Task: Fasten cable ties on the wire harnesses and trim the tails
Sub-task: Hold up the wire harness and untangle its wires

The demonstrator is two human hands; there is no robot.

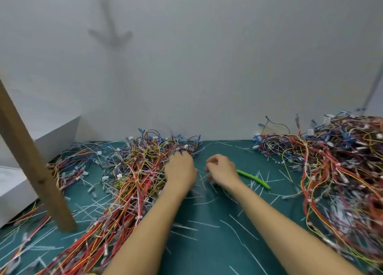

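Fingers of the left hand (180, 172) dip into the middle harness pile (134, 171), and whether they grip anything cannot be told. The right hand (221, 171) curls beside a green cutter (253, 178), its hold equally unclear. Trimmed tails (204, 224) litter the worktop (207, 252), so many ties seem done. The right-side pile (342, 171) probably remains.

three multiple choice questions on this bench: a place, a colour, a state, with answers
1. The green-handled tool lies: A) on the mat beside the right hand B) on the white box C) against the wooden post
2. The mat is: A) red B) teal C) white
3. The left hand is: A) raised in air B) on the left harness pile C) gripping scissors
Answers: 1 A, it lies right of that hand; 2 B, its bare middle is teal; 3 B, its fingers meet that pile.
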